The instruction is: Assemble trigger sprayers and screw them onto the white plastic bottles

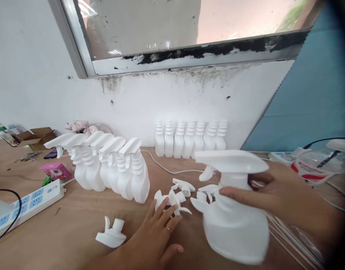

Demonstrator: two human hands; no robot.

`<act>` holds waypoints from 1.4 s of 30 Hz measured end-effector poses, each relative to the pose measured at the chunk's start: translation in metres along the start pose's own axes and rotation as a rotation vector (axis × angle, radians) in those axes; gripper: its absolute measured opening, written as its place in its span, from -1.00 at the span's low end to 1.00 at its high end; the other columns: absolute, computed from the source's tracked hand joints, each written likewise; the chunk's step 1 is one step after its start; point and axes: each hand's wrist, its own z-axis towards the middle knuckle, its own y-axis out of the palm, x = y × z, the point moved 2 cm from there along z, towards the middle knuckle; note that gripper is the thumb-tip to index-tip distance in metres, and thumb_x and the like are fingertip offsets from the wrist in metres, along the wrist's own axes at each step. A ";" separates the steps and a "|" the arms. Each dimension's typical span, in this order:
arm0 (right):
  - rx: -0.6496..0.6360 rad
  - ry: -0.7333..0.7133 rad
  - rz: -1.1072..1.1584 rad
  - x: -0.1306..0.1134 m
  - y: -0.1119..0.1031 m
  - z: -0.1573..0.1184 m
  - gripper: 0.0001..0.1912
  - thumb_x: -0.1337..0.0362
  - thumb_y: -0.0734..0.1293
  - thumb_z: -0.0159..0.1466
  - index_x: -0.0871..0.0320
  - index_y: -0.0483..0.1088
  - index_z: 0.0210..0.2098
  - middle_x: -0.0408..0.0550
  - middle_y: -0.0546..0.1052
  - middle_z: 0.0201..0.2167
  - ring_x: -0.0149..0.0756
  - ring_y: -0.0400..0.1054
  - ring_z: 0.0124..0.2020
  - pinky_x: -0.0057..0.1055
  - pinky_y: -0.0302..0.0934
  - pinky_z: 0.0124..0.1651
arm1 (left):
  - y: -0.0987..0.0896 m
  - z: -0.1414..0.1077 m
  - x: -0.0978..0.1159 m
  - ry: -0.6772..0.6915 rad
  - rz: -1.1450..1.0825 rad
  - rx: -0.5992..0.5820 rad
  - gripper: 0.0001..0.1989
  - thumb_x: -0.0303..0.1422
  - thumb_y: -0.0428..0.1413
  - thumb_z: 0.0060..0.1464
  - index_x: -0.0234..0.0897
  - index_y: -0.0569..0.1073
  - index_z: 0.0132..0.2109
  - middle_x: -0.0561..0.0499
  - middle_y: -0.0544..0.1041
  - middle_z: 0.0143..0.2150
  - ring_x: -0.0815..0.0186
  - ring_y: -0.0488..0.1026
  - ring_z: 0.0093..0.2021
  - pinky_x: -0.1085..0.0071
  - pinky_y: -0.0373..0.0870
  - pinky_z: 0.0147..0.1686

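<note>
passage: between sprayer-topped bottles (124,180) and open bottles (189,140) | across: white cable (175,173)

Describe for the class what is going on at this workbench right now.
A person's right hand grips a white spray bottle by its neck, its trigger head on. The left hand, wearing a ring, touches the loose trigger heads on the wooden table. To the left stands a group of bottles with heads on; along the wall stands a row of bottles without heads.
</note>
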 end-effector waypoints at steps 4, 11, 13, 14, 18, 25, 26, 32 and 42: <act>0.094 -0.123 -0.167 -0.016 0.005 0.019 -0.71 0.05 0.49 -0.03 0.11 0.45 -0.46 -0.11 0.51 -0.54 -0.30 0.33 -0.51 -0.40 0.21 -0.45 | 0.002 0.001 0.003 0.070 -0.030 -0.009 -0.44 -0.10 -0.08 0.23 -0.23 0.09 0.28 -0.13 0.12 0.33 0.04 -0.13 0.37 -0.12 -0.11 0.27; -0.160 -0.146 -0.089 -0.019 0.038 0.059 -0.67 0.13 0.39 0.11 0.18 0.43 -0.19 -0.16 0.51 -0.35 -0.37 0.37 -0.38 -0.49 0.21 -0.37 | 0.014 0.001 -0.001 0.201 0.024 0.061 -0.44 -0.07 -0.10 0.24 -0.23 0.10 0.27 -0.12 0.22 0.28 0.08 -0.01 0.34 -0.03 -0.06 0.28; -0.254 -0.087 0.013 -0.011 0.046 0.069 -0.65 0.14 0.42 0.07 0.16 0.44 -0.19 -0.15 0.53 -0.34 -0.32 0.40 -0.36 -0.45 0.26 -0.34 | 0.019 0.001 -0.003 0.219 0.048 0.081 -0.44 -0.07 -0.10 0.23 -0.25 0.10 0.27 -0.12 0.23 0.28 0.09 0.01 0.33 -0.02 -0.03 0.27; -0.286 -0.071 0.074 -0.007 0.049 0.074 -0.62 0.15 0.45 0.03 0.16 0.45 -0.18 -0.13 0.54 -0.32 -0.28 0.42 -0.32 -0.42 0.28 -0.31 | 0.021 0.001 -0.004 0.230 0.054 0.089 -0.44 -0.07 -0.10 0.23 -0.25 0.10 0.26 -0.12 0.24 0.28 0.10 0.03 0.33 -0.01 -0.02 0.27; -0.424 -0.030 0.327 0.003 0.065 0.082 -0.41 0.22 0.48 0.01 0.06 0.32 0.03 -0.06 0.52 -0.16 -0.19 0.43 -0.17 -0.26 0.33 -0.14 | 0.024 0.001 -0.005 0.254 0.048 0.103 -0.48 -0.09 -0.10 0.25 -0.24 0.12 0.24 -0.06 0.25 0.28 0.16 0.06 0.32 0.04 -0.05 0.29; -0.549 -0.106 0.643 0.004 0.104 0.085 -0.37 0.27 0.41 0.13 0.05 0.14 0.15 -0.01 0.47 -0.06 -0.23 0.38 -0.07 -0.25 0.27 -0.05 | 0.018 0.001 -0.002 0.249 -0.008 0.128 -0.57 -0.17 -0.07 0.26 -0.23 0.15 0.20 -0.04 0.31 0.24 0.19 0.09 0.31 0.04 -0.07 0.29; -0.549 -0.133 0.651 0.004 0.109 0.086 -0.38 0.26 0.41 0.14 0.04 0.15 0.15 0.00 0.45 -0.03 -0.22 0.37 -0.04 -0.23 0.25 -0.02 | 0.018 0.001 -0.002 0.251 -0.013 0.136 -0.57 -0.19 -0.07 0.26 -0.23 0.15 0.20 -0.05 0.32 0.23 0.19 0.10 0.30 0.04 -0.06 0.29; -0.433 -0.236 0.623 0.007 0.130 0.085 -0.38 0.24 0.41 0.15 -0.01 0.19 0.17 -0.01 0.33 0.12 -0.17 0.20 0.14 -0.21 0.21 0.06 | 0.011 0.003 0.003 0.256 -0.031 0.187 -0.64 -0.27 -0.04 0.25 -0.24 0.19 0.14 -0.07 0.39 0.17 0.23 0.18 0.26 0.12 0.05 0.27; -0.328 -0.047 0.111 0.053 0.037 0.027 -0.37 0.12 0.29 0.25 -0.09 0.06 0.27 0.01 0.33 0.14 -0.24 0.38 -0.06 -0.29 0.36 -0.07 | 0.000 -0.067 -0.047 0.104 0.246 0.454 -0.63 -0.37 0.01 0.19 -0.13 0.28 0.14 -0.04 0.43 0.12 0.20 0.31 0.17 0.20 0.25 0.18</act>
